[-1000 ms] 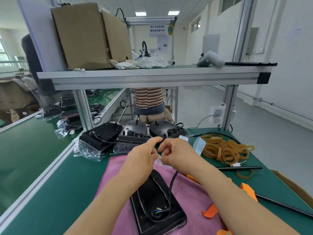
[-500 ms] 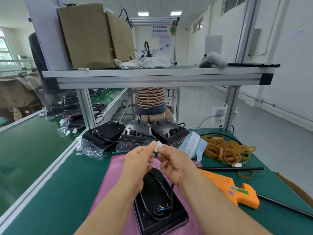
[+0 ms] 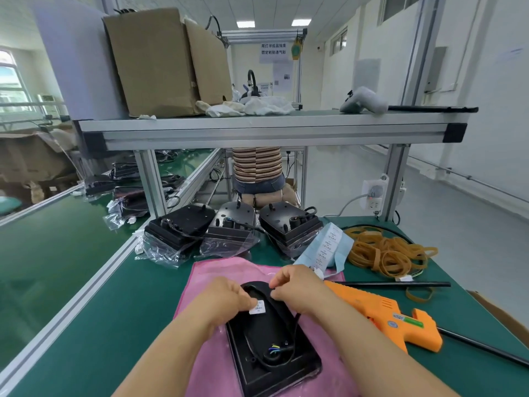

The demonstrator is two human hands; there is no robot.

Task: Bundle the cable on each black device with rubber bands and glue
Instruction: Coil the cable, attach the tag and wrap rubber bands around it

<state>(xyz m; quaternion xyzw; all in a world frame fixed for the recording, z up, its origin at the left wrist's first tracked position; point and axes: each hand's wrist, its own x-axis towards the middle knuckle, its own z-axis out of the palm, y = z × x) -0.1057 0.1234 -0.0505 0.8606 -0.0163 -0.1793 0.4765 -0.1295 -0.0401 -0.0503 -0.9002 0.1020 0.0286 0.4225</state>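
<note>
A black device [image 3: 266, 356] lies flat on a pink cloth [image 3: 217, 270] in front of me, its black cable [image 3: 294, 322] looped along its top with coloured wire ends showing. My left hand [image 3: 226, 296] pinches a small white label [image 3: 257, 307] against the device's upper face. My right hand [image 3: 297, 287] rests on the device's far end, fingertips pinched at the cable. An orange glue gun [image 3: 386, 316] lies to the right. A heap of tan rubber bands [image 3: 389, 250] sits at the back right.
Three more black devices [image 3: 234, 224] in clear plastic bags stand behind the cloth. A blue-and-white label sheet [image 3: 326, 250] lies beside them. A black rod [image 3: 400, 284] crosses the green table at right. An aluminium shelf [image 3: 257, 130] spans overhead, and a person sits behind it.
Both hands came down from mid-air onto the device. The white label, held up between the fingertips before, is now pressed on the device's face.
</note>
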